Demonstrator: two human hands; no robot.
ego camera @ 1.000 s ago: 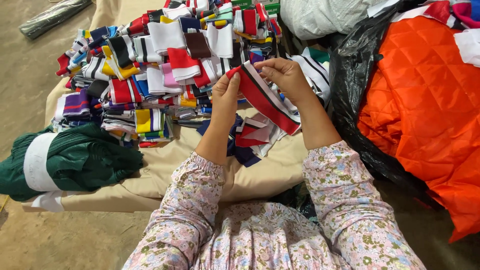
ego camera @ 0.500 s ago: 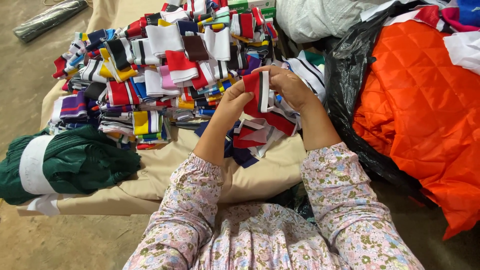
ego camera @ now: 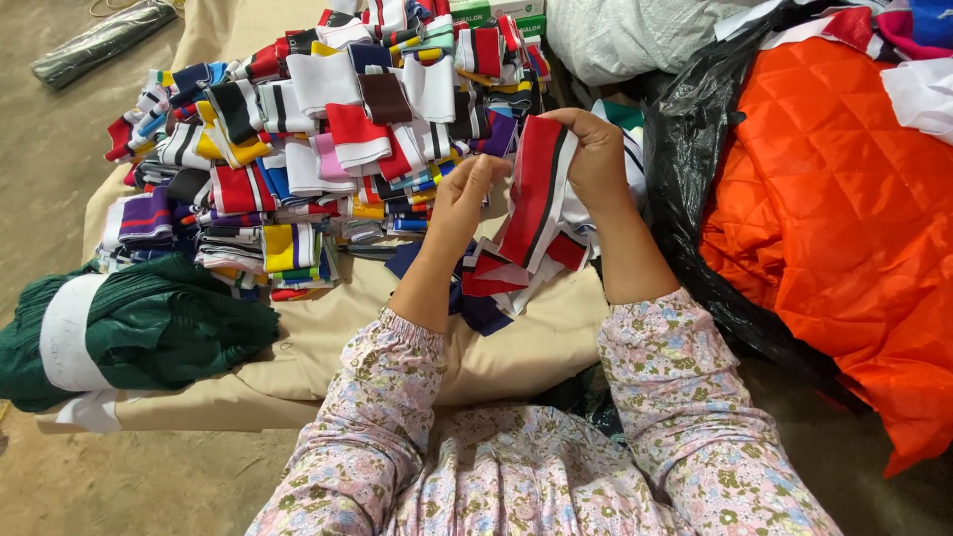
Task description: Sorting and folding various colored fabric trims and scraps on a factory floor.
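A heap of folded striped cloth bands (ego camera: 328, 129) covers a beige cushion (ego camera: 417, 347), with an orange quilted fabric (ego camera: 844, 218) to the right. The right hand (ego camera: 599, 159) pinches the top of a red, black and white band (ego camera: 536, 194), which hangs below it. The left hand (ego camera: 465, 199) grips its left edge.

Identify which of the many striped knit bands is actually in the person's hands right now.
The red band with a black and white stripe, held up by the right hand and left hand; every other band lies on the heap or the cushion.
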